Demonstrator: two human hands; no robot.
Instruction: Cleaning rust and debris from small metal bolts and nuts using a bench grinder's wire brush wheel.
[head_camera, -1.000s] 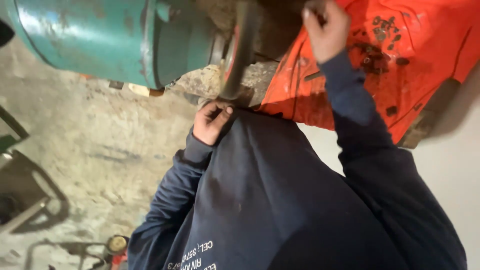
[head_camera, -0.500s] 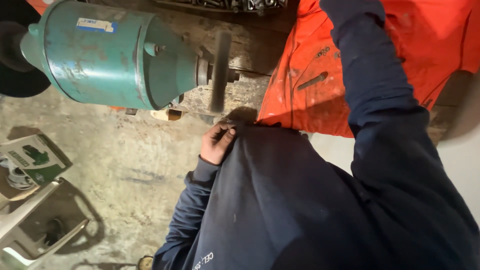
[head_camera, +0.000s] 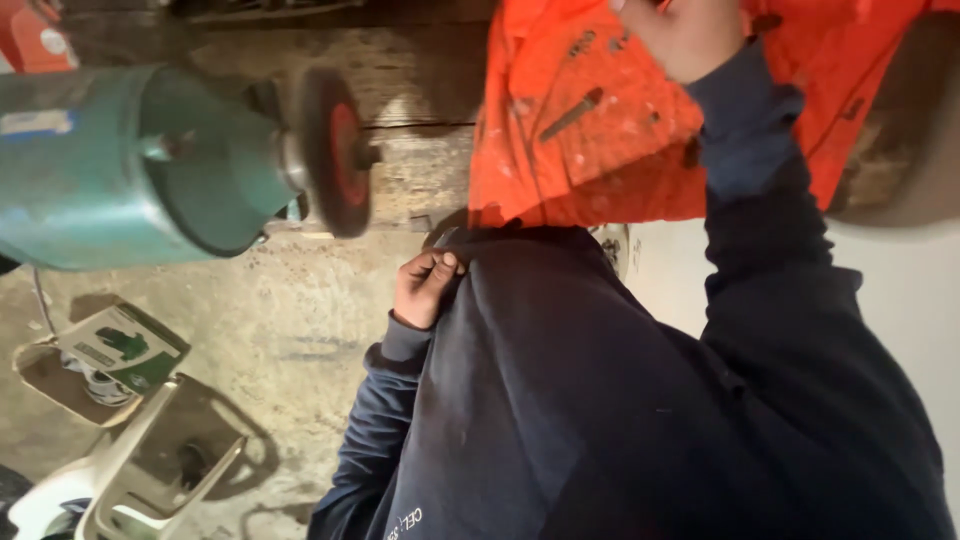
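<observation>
Left hand (head_camera: 428, 288) fingers pinched on dark sweatshirt (head_camera: 560, 400) edge; right hand (head_camera: 680, 35) raised against orange machine panel (head_camera: 570, 130), finger state unclear

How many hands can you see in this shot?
2. The left hand pinches the edge of the dark navy sweatshirt at the middle of the frame. The right hand is raised against the orange jacket at the top, partly cut off.
</observation>
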